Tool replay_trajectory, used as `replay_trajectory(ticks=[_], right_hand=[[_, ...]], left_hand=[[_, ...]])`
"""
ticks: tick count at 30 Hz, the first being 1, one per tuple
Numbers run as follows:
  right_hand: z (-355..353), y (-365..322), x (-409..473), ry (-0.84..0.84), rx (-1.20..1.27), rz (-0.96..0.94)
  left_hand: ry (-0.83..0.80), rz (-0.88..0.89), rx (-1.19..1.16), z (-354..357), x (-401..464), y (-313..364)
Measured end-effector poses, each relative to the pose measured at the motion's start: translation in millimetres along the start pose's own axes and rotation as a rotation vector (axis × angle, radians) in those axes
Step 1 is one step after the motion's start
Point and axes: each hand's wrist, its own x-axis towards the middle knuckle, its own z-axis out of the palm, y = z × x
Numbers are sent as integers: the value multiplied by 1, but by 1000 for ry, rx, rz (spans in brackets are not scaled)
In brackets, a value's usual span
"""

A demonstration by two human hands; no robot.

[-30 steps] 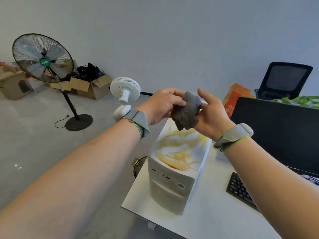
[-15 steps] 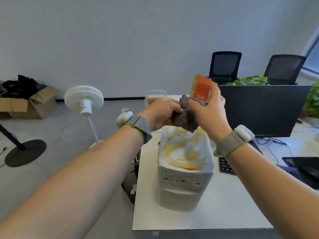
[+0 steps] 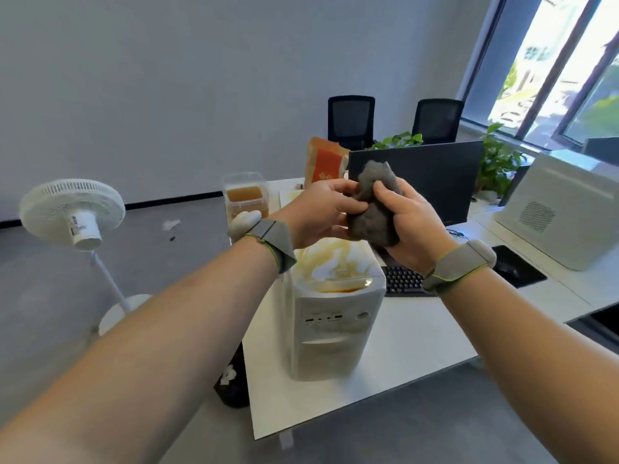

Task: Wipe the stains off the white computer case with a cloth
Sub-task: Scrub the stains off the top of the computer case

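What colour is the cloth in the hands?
Dark grey. The cloth shows in the head view, the only one.

A white rectangular tabletop (image 3: 412,356) carries the things, with a second white desk surface (image 3: 569,289) adjoining it on the right. Near the front left of the tabletop a white tower computer case (image 3: 330,333) stands upright, its top smeared with orange-brown stains (image 3: 330,262). Just behind and right of it lies a black keyboard (image 3: 403,281), and farther right a black mouse pad (image 3: 516,267). A black flat monitor (image 3: 432,175) stands at the back, an orange paper bag (image 3: 323,164) to its left. At the far left edge sits a clear plastic container of brownish liquid (image 3: 246,195). A white boxy machine with a round vent grille (image 3: 566,209) rests on the right desk.
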Motion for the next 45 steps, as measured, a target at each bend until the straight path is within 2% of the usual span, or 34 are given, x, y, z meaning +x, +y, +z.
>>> replay_trajectory(ticks=[2, 4, 6, 9, 12, 17, 24, 30, 34, 38, 45], right_hand=[[-5, -4, -2, 91, -204, -58], [-18, -4, -4, 170, -569, -133], [-33, -1, -9, 166, -941, -153], [-62, 15, -10, 139, -1372, -147], [-79, 34, -6, 105, -1497, -125], [-82, 55, 2, 41, -1528, -167], [-85, 63, 18, -84, -1533, -122], [-91, 55, 32, -172, -1573, -135], [-99, 56, 31, -203, -1663, -149], [-101, 49, 31, -252, -1730, -132], [-97, 60, 29, -125, -1674, -152]], left_hand=[[150, 36, 445, -3, 2, 1], [227, 76, 674, -8, 1, -2], [162, 3, 826, -21, -1, -10], [-35, -250, 1222, -36, -4, -32], [-77, -364, 1428, -33, -7, -60], [-19, -272, 1495, -20, -6, -78], [41, -156, 1523, -23, -6, -86], [114, -133, 1462, -14, 2, -94], [133, -193, 1422, -12, 13, -96], [122, -342, 1359, -19, 15, -96], [23, -552, 1287, -49, 10, -80]])
